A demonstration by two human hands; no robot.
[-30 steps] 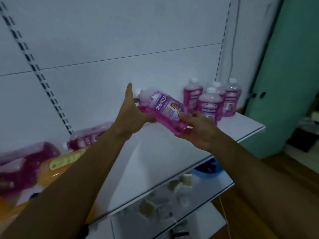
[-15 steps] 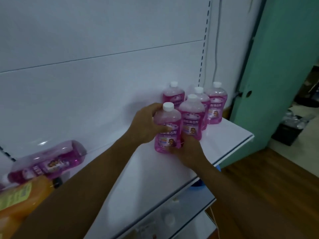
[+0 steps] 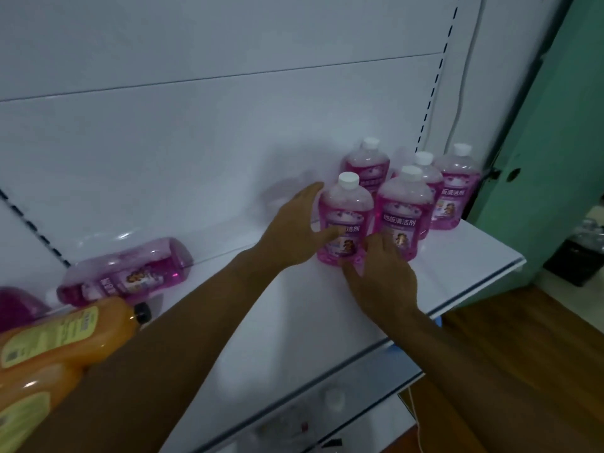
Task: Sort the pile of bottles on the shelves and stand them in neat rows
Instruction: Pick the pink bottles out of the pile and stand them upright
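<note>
Both the left hand (image 3: 294, 230) and right hand (image 3: 382, 273), fingers loosened, are steadying the fifth upright pink translucent white-capped bottle (image 3: 344, 220), while toppled pink and orange bottles (image 3: 124, 273) are lying left, unsorted.

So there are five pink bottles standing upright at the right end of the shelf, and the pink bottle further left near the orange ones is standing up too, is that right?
Not quite. The head view does show five upright pink bottles at the right end of the shelf, but the pink bottle further left is lying on its side, not standing, just behind the orange bottles.
</note>
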